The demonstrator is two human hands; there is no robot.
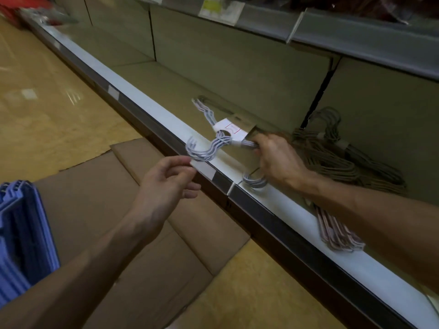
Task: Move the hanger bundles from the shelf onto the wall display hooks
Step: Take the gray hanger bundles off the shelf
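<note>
A grey-white hanger bundle (215, 138) with a white paper band is held just above the low shelf (166, 91), its hooks pointing left over the shelf's front edge. My right hand (276, 160) grips it by the shoulder part. A second set of grey hooks (255, 181) pokes out under that hand. My left hand (166, 186) hovers just below the bundle's hooks, fingers apart, holding nothing. A brown hanger bundle (332, 153) lies on the shelf behind my right hand. A pink hanger bundle (337, 233) lies under my right forearm.
Flattened cardboard (142, 222) covers the floor beside the shelf. A blue plastic crate (21, 233) stands at the lower left. An upper shelf edge with a price label (221, 8) overhangs. No wall hooks are in view.
</note>
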